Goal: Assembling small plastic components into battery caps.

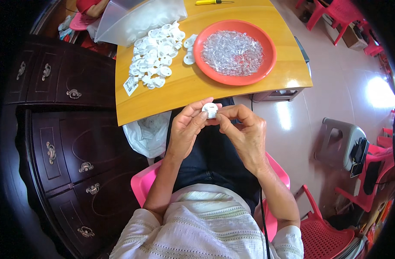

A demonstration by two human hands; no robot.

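Note:
Between the thumb and fingers of my left hand [185, 129] is a small round white plastic part [210, 108] with a slot in its face, held just off the near table edge. My right hand [248, 134] is closed in a pinch against the right side of that part. Whatever its fingertips may hold is too small to make out. Beyond my hands, a red round plate [197, 64] carries many thin clear plastic pieces [232, 49]. Left of the plate lies a heap of similar white plastic parts [152, 56], a few of them close to the plate's rim.
The yellow wooden table [180, 90] also holds a translucent plastic bin [141, 21] and a yellow-handled screwdriver [208, 2]. A white plastic bag [148, 138] hangs below the edge. Dark wooden drawers [89, 142] stand left; a grey stool [335, 142] and pink chairs stand right.

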